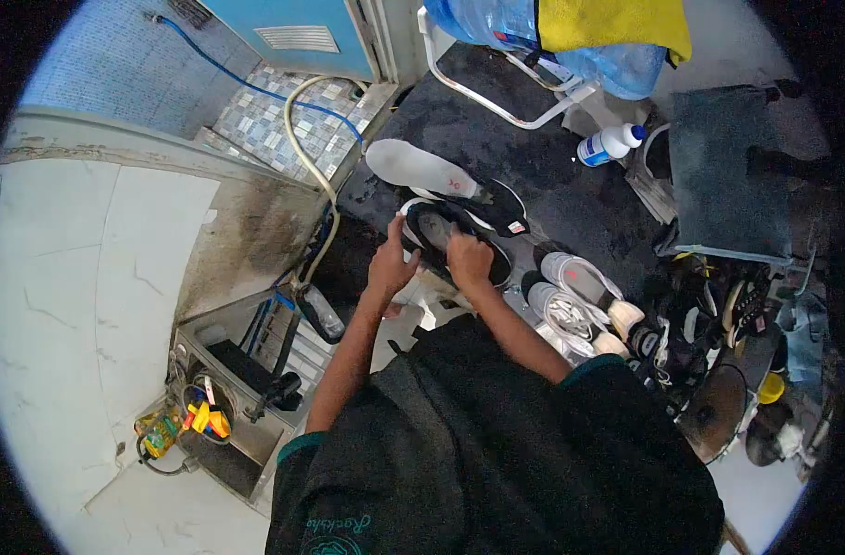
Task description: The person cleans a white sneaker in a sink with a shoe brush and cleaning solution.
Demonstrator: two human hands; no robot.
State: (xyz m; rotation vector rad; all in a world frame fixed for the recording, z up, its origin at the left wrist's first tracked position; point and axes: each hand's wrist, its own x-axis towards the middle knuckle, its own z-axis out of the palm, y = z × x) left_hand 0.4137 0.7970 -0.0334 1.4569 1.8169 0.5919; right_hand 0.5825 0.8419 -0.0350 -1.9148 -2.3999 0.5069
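A black shoe with a white sole edge (432,225) lies on the dark work surface before me. My left hand (392,268) grips its left edge, thumb and fingers at the rim. Over the shoe's opening, my right hand (470,261) has curled fingers, one reaching inside; whether it holds something small is hidden. Just beyond lies a second black shoe (506,208), with a pale grey insole (418,166) with a red mark lying lengthwise by it. To the right are white shoes (566,310), one with a red mark inside.
A white bottle with a blue cap (609,146) lies at the back. Behind it, a white metal rack (534,120) stands by large blue water bottles and a yellow cloth (617,23). Several shoes crowd the right side (709,314). A hose (293,116) and a metal sink-like unit (242,370) are left.
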